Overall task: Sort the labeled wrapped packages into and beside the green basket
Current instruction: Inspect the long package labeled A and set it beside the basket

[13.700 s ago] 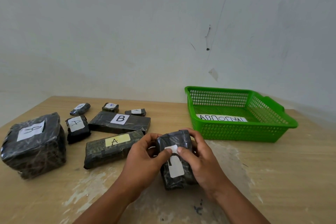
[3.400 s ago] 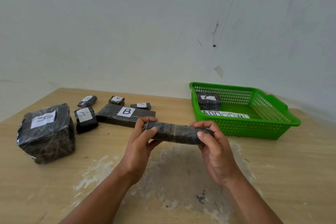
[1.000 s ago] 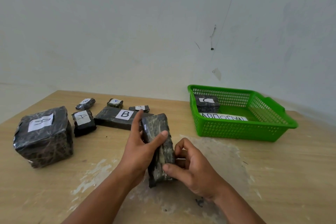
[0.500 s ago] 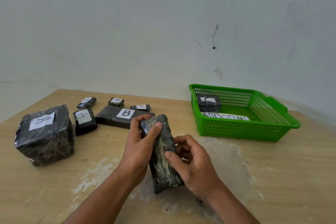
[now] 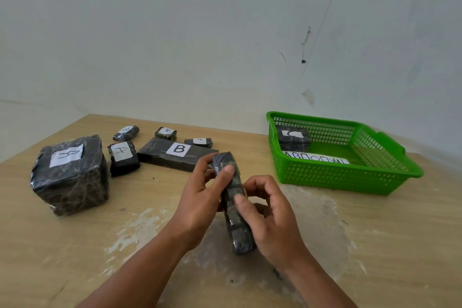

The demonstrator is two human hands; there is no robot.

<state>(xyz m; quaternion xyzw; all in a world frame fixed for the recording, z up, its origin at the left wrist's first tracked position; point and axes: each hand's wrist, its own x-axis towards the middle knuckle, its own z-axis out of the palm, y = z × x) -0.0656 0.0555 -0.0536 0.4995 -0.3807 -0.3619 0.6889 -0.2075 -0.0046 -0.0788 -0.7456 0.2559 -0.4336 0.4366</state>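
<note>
Both left hand (image 5: 197,207) & right hand (image 5: 275,222) fingers still grip long pkg (image 5: 238,232), now turned more edge-on.

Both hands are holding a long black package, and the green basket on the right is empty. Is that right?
Not quite: the basket is not empty. The head view shows one wrapped package in its far left corner, with a paper strip beside it. The rest is right: the left hand and the right hand both hold the long package.
</note>
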